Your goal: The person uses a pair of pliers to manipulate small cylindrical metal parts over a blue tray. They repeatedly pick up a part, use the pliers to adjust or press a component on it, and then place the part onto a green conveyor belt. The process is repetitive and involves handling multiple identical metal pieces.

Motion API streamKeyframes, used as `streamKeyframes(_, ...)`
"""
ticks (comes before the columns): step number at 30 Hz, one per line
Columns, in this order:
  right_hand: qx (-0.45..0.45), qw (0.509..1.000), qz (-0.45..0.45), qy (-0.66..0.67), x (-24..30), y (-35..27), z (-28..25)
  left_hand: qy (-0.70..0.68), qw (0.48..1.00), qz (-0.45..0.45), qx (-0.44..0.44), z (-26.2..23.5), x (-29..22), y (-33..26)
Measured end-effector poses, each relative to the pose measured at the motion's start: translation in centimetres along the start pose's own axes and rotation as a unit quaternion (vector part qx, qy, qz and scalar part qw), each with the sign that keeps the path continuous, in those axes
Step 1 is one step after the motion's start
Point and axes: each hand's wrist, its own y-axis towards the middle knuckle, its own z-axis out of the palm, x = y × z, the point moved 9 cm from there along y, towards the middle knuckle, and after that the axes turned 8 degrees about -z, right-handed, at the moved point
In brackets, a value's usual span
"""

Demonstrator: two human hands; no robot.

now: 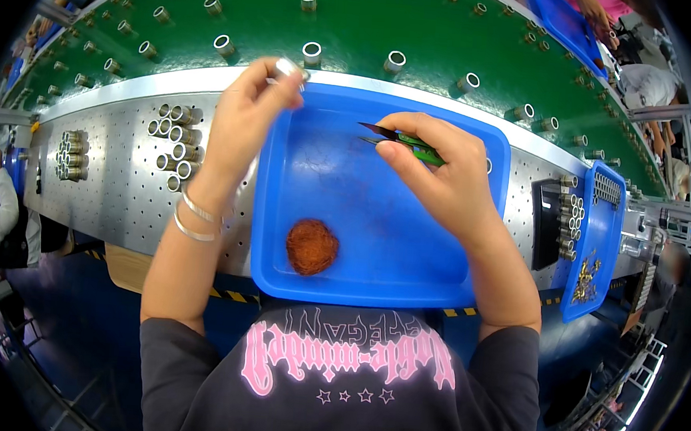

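My left hand [247,104], slightly blurred, pinches a short metal cylinder [286,68] at the far left corner of a blue tray [271,186]. My right hand [449,171] is closed round green-handled thread snips [424,150] over the tray's right half. Their dark pointed blades stand apart and point left, with no contact with the cylinder. A round tangle of copper-coloured strands [311,247] lies in the tray's near left part. Fine loose strands are scattered on the tray floor. Part of another cylinder's rim shows just right of my right hand.
Beyond the tray runs a green conveyor belt [351,24] carrying many upright metal cylinders. Clusters of cylinders [178,152] stand on the perforated metal table [106,203] to the left. At right are a black stand [544,223] and a smaller blue tray [576,292] with small brass-coloured parts.
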Motion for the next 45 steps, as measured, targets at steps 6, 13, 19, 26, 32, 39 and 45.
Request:
streamKeyframes(6, 0.053, 0.996, 0.066, 0.035, -0.9, 0.3, 1.4, 0.445, 0.861, 0.198, -0.146, -3.4, -1.7, 5.8)
streamKeyframes(13, 0.123, 0.981, 0.132, 0.075, -2.5, -0.3, 2.1, 0.524, 0.803, 0.222, -0.178, -1.3, -3.4, 8.3)
streamKeyframes(19, 0.134, 0.978, 0.119, 0.105, -3.0, -0.4, 3.2, 0.554, 0.802, 0.157, -0.157, -0.2, -2.5, 15.0)
streamKeyframes(26, 0.053, 0.996, 0.056, 0.049, -2.5, -0.2, 1.5, 0.525, 0.803, 0.231, -0.161, 1.4, -4.5, 12.9)
streamKeyframes(32, 0.009, 0.990, -0.043, -0.136, 0.0, 0.7, -0.1, 0.459, 0.827, 0.326, -0.005, 7.1, -7.2, 1.8)
streamKeyframes(39, 0.065, 0.989, -0.065, -0.117, 0.0, -0.7, 1.5, 0.376, 0.868, 0.320, 0.055, 8.0, -6.5, -3.6)
streamKeyframes(45, 0.005, 0.981, 0.102, 0.163, -1.8, -1.1, 0.2, 0.211, 0.970, 0.100, 0.063, 4.7, -2.9, -4.1)
